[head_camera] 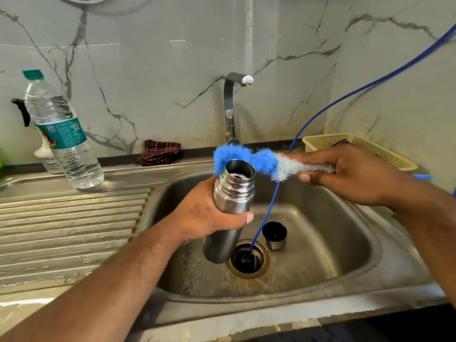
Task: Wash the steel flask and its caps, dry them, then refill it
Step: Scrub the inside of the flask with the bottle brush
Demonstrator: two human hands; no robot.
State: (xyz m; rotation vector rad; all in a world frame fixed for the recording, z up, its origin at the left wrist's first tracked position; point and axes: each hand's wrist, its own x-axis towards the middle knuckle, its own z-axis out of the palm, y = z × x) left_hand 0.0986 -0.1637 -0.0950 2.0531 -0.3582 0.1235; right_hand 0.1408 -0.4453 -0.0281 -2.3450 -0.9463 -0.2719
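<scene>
Over sink (345, 245), left hand (207, 218) round flask (234, 191), right (357, 171) perhaps round brush (261, 160)

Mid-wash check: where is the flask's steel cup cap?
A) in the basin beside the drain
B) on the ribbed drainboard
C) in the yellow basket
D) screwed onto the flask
A: the steel cup cap stands in the sink basin just right of the drain; the mouth of the flask is bare.

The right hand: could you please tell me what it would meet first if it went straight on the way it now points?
Probably the open neck of the steel flask, held by the left hand. The right hand points that way, its brush lying across the mouth. Depth is unclear.
</scene>
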